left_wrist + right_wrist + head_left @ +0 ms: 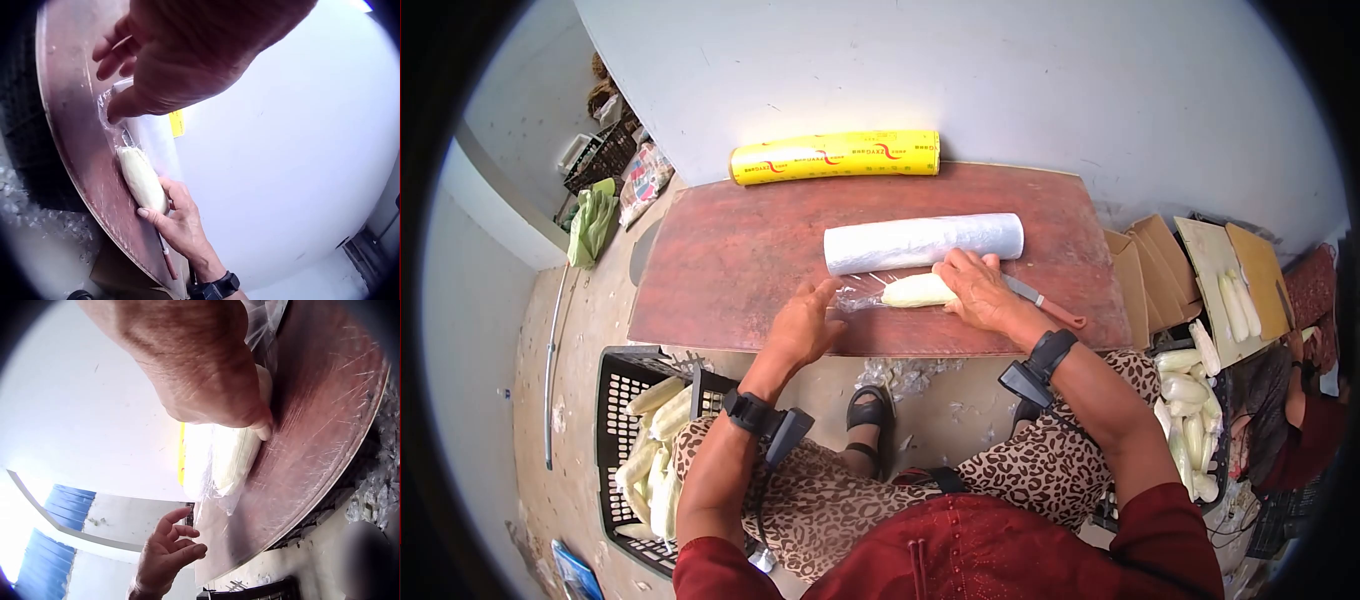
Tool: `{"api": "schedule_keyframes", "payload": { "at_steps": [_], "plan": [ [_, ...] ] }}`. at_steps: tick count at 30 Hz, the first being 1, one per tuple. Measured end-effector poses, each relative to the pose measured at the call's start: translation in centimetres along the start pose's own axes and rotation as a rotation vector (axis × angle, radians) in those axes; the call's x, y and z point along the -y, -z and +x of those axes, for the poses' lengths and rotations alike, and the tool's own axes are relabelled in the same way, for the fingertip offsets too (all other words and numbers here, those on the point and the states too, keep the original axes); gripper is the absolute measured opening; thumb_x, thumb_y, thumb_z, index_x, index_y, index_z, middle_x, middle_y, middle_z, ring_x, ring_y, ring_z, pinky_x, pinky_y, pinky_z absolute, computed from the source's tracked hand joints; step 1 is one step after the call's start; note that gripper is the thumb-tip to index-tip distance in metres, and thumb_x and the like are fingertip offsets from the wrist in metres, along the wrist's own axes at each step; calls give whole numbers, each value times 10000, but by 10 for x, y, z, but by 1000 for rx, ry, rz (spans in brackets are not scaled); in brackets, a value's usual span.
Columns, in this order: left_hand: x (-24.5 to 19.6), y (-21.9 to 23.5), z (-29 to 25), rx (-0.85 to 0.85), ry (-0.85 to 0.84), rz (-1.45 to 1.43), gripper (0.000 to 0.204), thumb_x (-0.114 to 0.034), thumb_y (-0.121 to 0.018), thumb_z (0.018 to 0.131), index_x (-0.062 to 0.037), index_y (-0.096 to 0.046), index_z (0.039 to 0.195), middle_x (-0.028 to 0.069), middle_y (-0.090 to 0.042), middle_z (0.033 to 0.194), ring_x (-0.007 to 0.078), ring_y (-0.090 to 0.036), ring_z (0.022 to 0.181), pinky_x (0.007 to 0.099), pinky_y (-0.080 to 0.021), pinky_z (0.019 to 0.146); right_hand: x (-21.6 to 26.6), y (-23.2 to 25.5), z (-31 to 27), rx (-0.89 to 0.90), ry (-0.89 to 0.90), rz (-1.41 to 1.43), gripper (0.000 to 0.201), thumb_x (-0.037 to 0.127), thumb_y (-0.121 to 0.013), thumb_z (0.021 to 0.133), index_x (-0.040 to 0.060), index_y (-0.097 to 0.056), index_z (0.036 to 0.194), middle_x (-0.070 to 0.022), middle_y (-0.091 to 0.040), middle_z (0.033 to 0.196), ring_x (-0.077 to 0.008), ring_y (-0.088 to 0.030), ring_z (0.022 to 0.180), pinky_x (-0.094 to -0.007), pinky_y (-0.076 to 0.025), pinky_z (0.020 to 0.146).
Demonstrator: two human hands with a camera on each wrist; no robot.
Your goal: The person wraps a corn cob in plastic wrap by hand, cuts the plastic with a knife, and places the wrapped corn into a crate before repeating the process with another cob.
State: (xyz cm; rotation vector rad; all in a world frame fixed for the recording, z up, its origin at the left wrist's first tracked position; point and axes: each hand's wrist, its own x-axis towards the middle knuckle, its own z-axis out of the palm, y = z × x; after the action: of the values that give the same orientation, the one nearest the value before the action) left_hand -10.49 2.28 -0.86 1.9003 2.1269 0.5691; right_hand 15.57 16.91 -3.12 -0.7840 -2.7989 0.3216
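On the red-brown table [700, 270], a pale husked corn cob [918, 291] lies in front of a white roll of clear film [925, 243]. My right hand [980, 292] grips its right end, thumb on the near side, as the left wrist view also shows on the cob [142, 178]. Clear film [858, 298] spreads from the cob's left end. Beside that film is my left hand [805, 325], its fingers loosely bent and apart, holding nothing visible. A knife with a reddish handle [1062, 314] lies right of my right hand, its blade partly hidden.
A yellow printed roll [835, 157] lies at the table's back edge. Black crates of corn stand at the left [608, 440] and right [1222, 455]. Cardboard boxes [1157, 270] are right of the table. Film scraps [900, 375] litter the floor below.
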Motion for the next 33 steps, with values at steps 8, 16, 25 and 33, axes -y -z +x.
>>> {"api": "schedule_keyframes", "payload": {
  "at_steps": [8, 16, 25, 33],
  "plan": [
    [-5, 13, 6, 100, 95, -13, 158, -171, -616, 837, -42, -689, 892, 207, -663, 838, 380, -650, 818, 436, -513, 736, -1, -1, -1, -44, 42, -35, 397, 162, -791, 712, 99, -547, 1019, -68, -496, 1062, -262, -487, 1046, -430, -317, 854],
    [-10, 44, 10, 243, 100, -97, 143, -134, -635, 809, 5, -663, 829, 174, -614, 692, 221, -610, 643, 351, -484, 624, 5, 13, 2, 113, -10, -62, 462, 143, -785, 720, 98, -579, 1131, -59, -523, 1074, -253, -470, 1066, -417, -308, 871],
    [1, 45, 29, 328, 160, 98, 156, -131, -605, 759, -44, -699, 845, 202, -675, 837, 369, -657, 805, 435, -513, 737, 11, 14, -2, 131, 5, -100, 460, 152, -781, 734, 101, -568, 1139, -59, -536, 1069, -263, -462, 1058, -427, -303, 864],
    [-46, 54, 28, -323, -2, 79, 78, -75, -596, 825, -45, -603, 897, 170, -635, 887, 398, -617, 793, 463, -499, 691, 10, 16, -4, 157, -1, -73, 354, 114, -702, 786, 92, -532, 1094, -72, -549, 1114, -284, -472, 1091, -458, -317, 884]
  ]
}}
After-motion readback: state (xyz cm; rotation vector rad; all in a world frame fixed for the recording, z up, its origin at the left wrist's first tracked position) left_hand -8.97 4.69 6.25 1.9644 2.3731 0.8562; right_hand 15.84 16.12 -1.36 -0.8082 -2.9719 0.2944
